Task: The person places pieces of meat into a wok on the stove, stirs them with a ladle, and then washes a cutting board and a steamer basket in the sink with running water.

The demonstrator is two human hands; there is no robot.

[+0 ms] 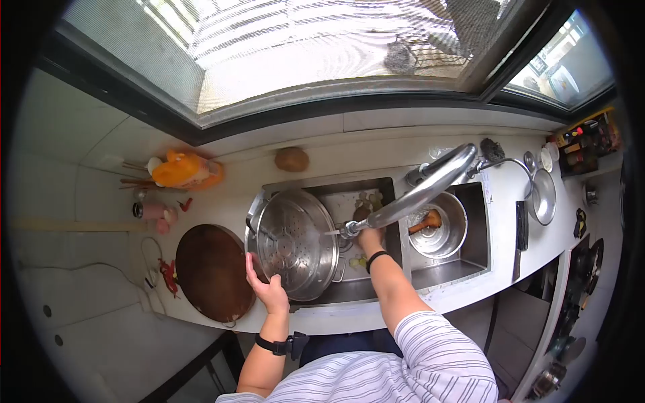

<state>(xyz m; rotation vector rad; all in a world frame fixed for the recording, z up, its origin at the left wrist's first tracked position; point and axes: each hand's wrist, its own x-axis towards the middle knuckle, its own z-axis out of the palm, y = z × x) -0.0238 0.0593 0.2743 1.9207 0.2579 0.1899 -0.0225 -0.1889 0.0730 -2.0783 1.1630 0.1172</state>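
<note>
A round stainless steel steamer pan [316,208] with a perforated bottom and loop handles is tilted over the left sink basin [379,285]. My left hand [269,292] grips its lower left rim, thumb on the near side and fingers along the outside. Water runs from the faucet [430,191] toward the pan. My right hand [369,238] is at the pan's right side, partly hidden behind the faucet head. A brownish shape [363,213] shows at its fingers; I cannot tell what it is. Pale green scraps lie in the basin.
A metal pot [457,232] with a brown-handled tool inside stands in the right basin. Left of the sink is a round wooden board [215,272]. An orange jug [188,169] and a brown round object [291,159] stand behind. A cleaver [521,235] and a metal bowl [541,198] are at right.
</note>
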